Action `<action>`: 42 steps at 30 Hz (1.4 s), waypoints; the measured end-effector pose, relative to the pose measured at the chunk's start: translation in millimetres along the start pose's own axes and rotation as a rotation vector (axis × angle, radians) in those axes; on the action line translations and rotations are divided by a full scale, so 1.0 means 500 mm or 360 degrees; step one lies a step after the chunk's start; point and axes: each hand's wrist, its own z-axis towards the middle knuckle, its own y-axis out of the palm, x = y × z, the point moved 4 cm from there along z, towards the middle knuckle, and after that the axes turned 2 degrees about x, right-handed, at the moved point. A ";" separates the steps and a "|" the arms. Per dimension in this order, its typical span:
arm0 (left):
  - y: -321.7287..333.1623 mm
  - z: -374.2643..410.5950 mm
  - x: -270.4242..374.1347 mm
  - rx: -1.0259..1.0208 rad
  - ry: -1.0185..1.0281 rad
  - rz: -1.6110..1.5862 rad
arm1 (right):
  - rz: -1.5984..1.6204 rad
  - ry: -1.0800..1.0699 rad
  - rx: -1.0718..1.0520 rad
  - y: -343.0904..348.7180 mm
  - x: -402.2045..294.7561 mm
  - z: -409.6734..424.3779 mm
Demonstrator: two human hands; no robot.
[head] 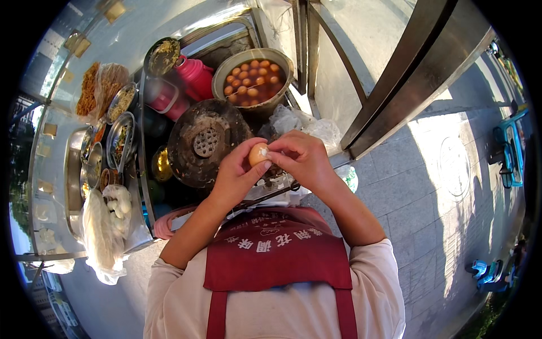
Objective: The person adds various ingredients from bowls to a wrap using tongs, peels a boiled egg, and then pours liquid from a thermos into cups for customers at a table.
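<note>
A brown egg [256, 156] is held in front of my chest, with a white patch showing on its right side. My left hand [239, 167] grips it between thumb and fingers. From the right, the thumb and fingertips of my right hand [298, 157] pinch at that white patch; whether they hold a bit of shell is too small to tell. Below and left of the egg is a round, blackened stove top [186, 146] with a perforated centre. Beyond my hands stands a metal pot [218, 82] of dark liquid with several brown eggs in it.
Left of the stove are a pink vacuum flask [195, 78], metal bowls of chopped food [121, 137] and plastic bags [101, 224]. Crumpled clear plastic [305, 123] lies right of the pot. A metal post [398, 80] rises at the right. White fragments [275, 183] lie below my hands.
</note>
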 end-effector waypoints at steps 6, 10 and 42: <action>-0.005 -0.002 0.014 0.0064 0.0013 0.0281 | -0.0215 -0.0152 -0.0041 0.004 0.000 0.003; -0.007 -0.002 0.011 0.0058 -0.0046 0.0257 | -0.0444 -0.0286 0.0017 0.013 -0.006 0.004; -0.016 -0.010 0.004 0.0069 0.0010 0.0200 | 0.0088 0.0372 0.0073 0.008 0.122 -0.004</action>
